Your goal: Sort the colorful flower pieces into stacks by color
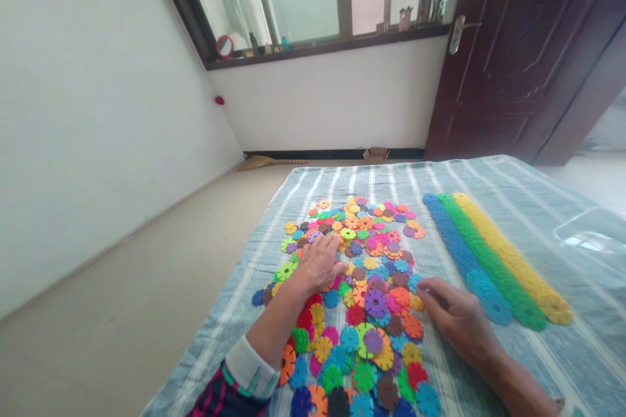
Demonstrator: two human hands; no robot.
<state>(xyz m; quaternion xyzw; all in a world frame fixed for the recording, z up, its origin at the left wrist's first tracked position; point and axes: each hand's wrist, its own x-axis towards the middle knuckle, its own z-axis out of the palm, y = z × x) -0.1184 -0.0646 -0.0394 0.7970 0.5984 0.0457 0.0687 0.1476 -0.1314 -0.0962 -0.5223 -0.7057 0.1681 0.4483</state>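
A pale striped cloth (pixel 225 313) spread widest, and across its middle lay the loose notched discs (pixel 375 303), overlapping in many colours. To their right, three long rows — blue (pixel 454 241), green (pixel 482 247) and yellow (pixel 513 260) — ran side by side, with a clear container (pixel 565 241) beyond the yellow one. The left hand (pixel 317 264) was palm down over the discs, fingers loosely open, with no grip apparent. The right hand (pixel 457 313) was mostly closed, thumb near forefinger, at the right edge of the scatter. By its fingertips was a light-blue disc (pixel 412 283); whether it was gripped, I could not tell. The step looked like handling loose discs — lifting one this thin called for a light pinch at its rim.
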